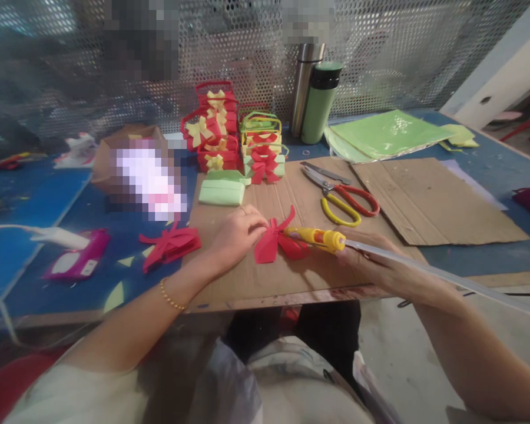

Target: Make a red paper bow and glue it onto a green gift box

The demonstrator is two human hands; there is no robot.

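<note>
One red bow (266,248) pinched by the left hand (238,237), yellow glue gun (322,238) in the right hand (375,265).
The bow lies on the cardboard sheet (247,285) at the near middle of the bench (463,260). The left hand's fingers pinch its left side; the right hand's, partly hidden, are closed around the glue gun, whose nozzle points left at the bow's centre, contact not determinable. A translucent stick (406,262) extends rightward from the gun's rear. Another folded red piece (172,245) lies left of the left hand; scissors (350,200) lie on the glue gun's far side.
</note>
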